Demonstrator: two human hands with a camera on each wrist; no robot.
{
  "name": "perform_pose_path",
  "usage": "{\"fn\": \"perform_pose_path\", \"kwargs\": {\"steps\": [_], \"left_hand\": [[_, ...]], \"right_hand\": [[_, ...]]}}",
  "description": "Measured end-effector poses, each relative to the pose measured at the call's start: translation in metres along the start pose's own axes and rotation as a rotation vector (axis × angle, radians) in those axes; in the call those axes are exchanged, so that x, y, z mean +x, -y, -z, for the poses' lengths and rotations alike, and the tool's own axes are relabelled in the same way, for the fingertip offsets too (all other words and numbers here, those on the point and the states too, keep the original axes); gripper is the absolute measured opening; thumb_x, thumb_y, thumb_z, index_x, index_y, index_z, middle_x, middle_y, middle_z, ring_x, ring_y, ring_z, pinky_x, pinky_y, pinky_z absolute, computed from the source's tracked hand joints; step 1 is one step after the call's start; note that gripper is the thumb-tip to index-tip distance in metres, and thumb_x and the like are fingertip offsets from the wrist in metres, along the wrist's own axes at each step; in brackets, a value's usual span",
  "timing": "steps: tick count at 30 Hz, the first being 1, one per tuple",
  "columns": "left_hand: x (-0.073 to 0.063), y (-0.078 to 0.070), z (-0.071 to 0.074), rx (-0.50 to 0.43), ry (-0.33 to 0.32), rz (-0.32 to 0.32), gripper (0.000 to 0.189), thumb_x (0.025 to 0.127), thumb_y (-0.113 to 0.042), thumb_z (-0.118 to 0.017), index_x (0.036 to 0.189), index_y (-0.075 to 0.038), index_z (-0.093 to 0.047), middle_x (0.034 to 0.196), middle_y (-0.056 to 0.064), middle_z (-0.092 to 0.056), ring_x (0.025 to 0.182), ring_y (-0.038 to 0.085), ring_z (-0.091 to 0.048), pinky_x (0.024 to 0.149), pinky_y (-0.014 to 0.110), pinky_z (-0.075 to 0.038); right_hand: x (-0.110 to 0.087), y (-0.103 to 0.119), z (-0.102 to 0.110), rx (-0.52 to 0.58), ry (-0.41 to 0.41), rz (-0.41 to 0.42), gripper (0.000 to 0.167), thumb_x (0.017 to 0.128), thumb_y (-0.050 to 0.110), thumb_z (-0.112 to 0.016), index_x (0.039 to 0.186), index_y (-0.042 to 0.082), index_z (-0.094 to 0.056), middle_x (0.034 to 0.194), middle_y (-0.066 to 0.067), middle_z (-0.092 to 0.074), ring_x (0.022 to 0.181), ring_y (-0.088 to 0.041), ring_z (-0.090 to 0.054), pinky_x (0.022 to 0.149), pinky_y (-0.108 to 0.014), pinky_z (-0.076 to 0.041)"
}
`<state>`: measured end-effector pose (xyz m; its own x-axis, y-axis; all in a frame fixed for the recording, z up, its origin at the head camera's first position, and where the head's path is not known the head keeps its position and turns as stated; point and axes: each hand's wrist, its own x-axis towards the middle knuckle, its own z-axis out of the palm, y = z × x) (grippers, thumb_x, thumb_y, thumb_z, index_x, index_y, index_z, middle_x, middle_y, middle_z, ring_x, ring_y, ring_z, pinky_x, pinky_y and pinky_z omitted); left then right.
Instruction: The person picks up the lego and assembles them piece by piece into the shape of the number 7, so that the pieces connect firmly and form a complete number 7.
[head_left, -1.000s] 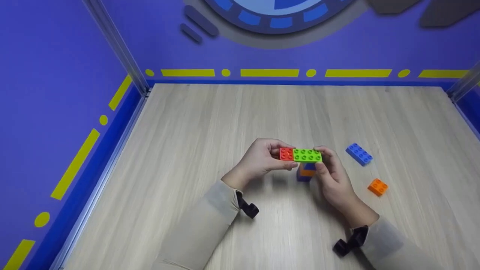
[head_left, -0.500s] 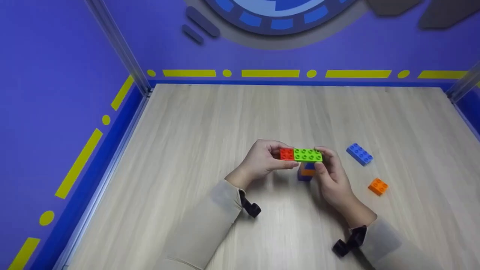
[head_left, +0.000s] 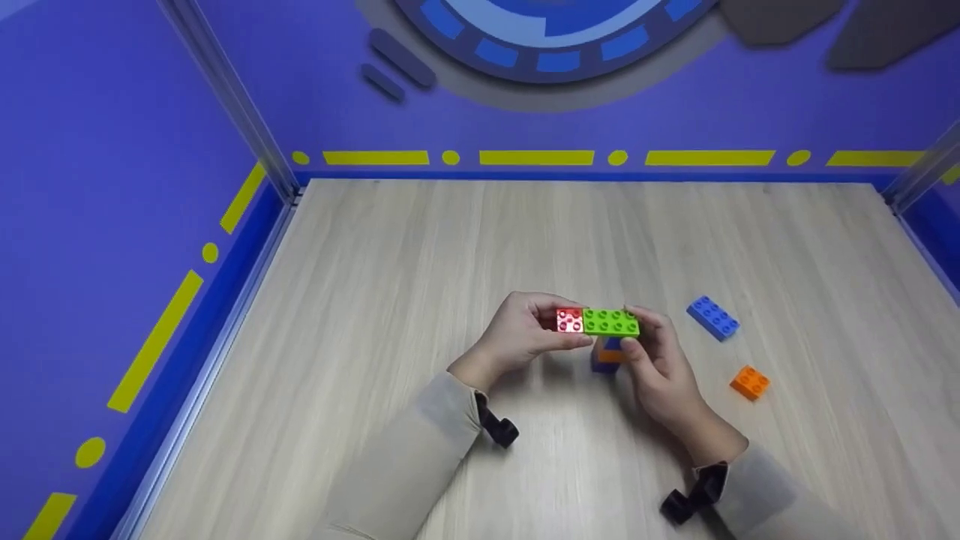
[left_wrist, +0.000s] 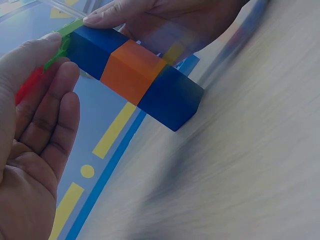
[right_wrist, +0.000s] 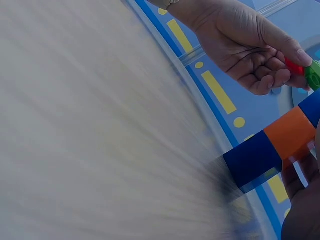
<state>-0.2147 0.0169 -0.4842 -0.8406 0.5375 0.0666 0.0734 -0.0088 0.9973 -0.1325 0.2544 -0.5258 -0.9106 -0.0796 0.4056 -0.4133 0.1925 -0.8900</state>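
My left hand pinches a small red brick between thumb and fingers. Right beside it in the head view lies a longer lime-green brick, studs up. The green brick sits at the top of a tower of blue, orange and blue blocks. With thumb and fingers my right hand grips the green brick's right end and the tower's top. In the right wrist view, the tower's lowest blue block hangs close over the table, and fingers of my right hand lie behind the tower.
To the right on the wooden table lie a loose blue brick and a small orange brick. A purple-blue wall with yellow marks closes the back, and another panel stands at the left.
The head view has tilted slightly, so everything sits a little lower in it. Both hands keep the same grip on the bricks.
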Motion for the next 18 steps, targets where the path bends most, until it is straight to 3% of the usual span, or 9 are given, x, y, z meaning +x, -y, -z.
{"fn": "perform_pose_path", "kwargs": {"steps": [10, 18], "left_hand": [[-0.0102, 0.0003, 0.0014, 0.016, -0.018, 0.026, 0.039, 0.087, -0.001, -0.096, 0.124, 0.000, -0.084, 0.106, 0.013, -0.087, 0.085, 0.006, -0.078, 0.074, 0.019, -0.061], [-0.0069, -0.0040, -0.0024, 0.049, -0.012, 0.009, 0.040, 0.090, -0.004, -0.094, 0.128, -0.001, -0.084, 0.110, 0.014, -0.087, 0.089, 0.006, -0.079, 0.077, 0.018, -0.062]], "right_hand": [[-0.0051, 0.0002, -0.0063, 0.016, 0.016, -0.001, 0.045, 0.114, -0.009, -0.051, 0.158, -0.011, -0.039, 0.147, 0.015, -0.064, 0.133, 0.000, -0.066, 0.111, -0.015, -0.055], [-0.0020, 0.0023, -0.0014, 0.001, 0.007, -0.019, 0.045, 0.117, -0.004, -0.049, 0.160, -0.011, -0.037, 0.149, 0.018, -0.061, 0.133, 0.001, -0.064, 0.114, -0.011, -0.050]]}}
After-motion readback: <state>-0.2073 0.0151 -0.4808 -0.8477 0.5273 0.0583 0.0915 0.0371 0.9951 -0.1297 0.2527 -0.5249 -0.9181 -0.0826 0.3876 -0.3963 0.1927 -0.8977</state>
